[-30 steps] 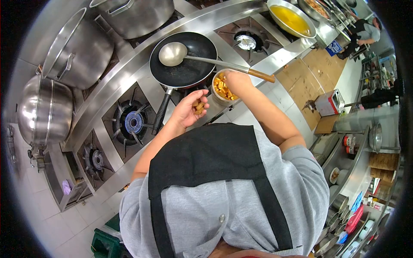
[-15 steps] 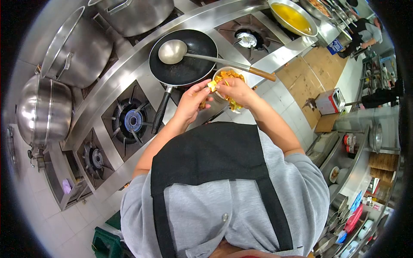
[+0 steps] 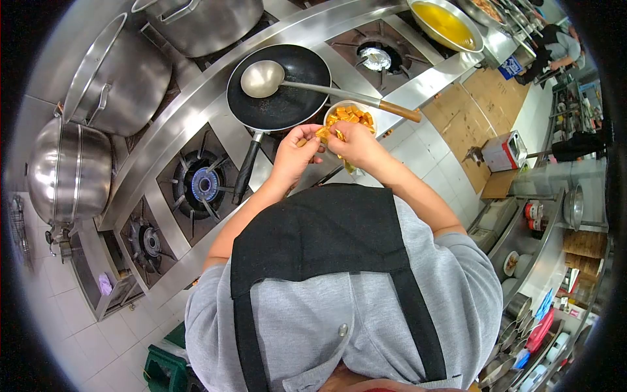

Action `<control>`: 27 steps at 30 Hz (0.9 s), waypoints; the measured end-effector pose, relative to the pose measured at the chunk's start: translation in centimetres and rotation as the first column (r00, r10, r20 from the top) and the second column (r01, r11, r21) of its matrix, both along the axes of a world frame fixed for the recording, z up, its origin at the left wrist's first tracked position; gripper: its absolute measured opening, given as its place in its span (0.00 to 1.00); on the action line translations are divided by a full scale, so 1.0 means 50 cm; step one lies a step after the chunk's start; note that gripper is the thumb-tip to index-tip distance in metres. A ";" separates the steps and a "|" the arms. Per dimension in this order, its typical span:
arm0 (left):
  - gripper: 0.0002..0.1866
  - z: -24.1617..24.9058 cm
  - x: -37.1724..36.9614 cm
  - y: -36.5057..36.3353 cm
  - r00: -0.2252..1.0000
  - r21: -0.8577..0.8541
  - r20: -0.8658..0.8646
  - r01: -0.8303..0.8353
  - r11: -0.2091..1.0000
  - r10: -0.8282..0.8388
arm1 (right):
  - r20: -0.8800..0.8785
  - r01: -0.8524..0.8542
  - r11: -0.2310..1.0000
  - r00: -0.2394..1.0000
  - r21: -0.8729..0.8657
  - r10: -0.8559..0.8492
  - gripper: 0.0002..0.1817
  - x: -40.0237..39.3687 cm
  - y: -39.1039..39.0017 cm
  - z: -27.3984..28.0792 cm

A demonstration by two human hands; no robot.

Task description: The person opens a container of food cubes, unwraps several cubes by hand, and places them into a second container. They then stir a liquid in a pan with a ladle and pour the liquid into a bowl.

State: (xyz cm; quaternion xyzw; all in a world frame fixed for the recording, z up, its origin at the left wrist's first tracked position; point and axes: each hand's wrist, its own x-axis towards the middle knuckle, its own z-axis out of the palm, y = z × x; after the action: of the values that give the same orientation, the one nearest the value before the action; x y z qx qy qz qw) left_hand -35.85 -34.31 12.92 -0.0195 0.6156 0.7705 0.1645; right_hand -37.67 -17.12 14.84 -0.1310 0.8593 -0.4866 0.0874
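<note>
My left hand (image 3: 295,157) and my right hand (image 3: 358,144) meet just below a black frying pan (image 3: 297,106). Between their fingertips is a small shiny yellow-gold piece (image 3: 322,133), like a wrapped cube or its wrapper; its exact kind is too small to tell. Both hands pinch it. Right behind my right hand stands a white tub (image 3: 339,104) holding several orange-gold cubes (image 3: 353,115); the hand hides part of it. A ladle (image 3: 262,80) rests bowl-down in the pan, its wooden handle reaching over the tub.
A gas burner (image 3: 205,185) burns with a blue flame left of the pan handle. Large steel pots (image 3: 121,85) stand on the left. A pan of yellow liquid (image 3: 446,26) sits at the upper right. Another person (image 3: 558,51) is at the far right, beyond flattened cardboard (image 3: 490,95).
The pale yellow piece at my fingertips now looks more golden, and the fingers have shifted around it. My right hand has moved slightly down, showing more of the cubes in the tub.
</note>
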 end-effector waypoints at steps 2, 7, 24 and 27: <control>0.15 0.001 -0.001 -0.001 1.000 0.006 0.008 0.000 1.000 0.000 | -0.012 0.012 1.000 1.000 0.027 -0.012 0.15 0.004 -0.005 0.014; 0.15 0.010 0.003 -0.001 0.997 0.061 0.057 -0.054 0.997 0.051 | 0.007 0.001 1.000 1.000 0.018 -0.001 0.15 0.007 -0.007 0.028; 0.11 -0.007 -0.007 -0.015 0.997 -0.142 0.073 0.037 0.989 -0.027 | -0.377 0.075 0.988 0.926 0.137 -0.017 0.11 0.005 -0.018 0.013; 0.10 -0.003 -0.007 -0.011 0.997 -0.200 0.071 0.016 0.980 -0.002 | -0.471 0.060 0.953 0.877 0.298 0.092 0.10 0.013 -0.016 0.016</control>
State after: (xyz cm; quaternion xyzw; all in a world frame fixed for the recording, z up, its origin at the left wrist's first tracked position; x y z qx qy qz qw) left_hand -36.21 -34.86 12.76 -0.0602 0.6839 0.7027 0.1866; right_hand -37.03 -17.94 15.64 -0.2395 0.9173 -0.3004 -0.1051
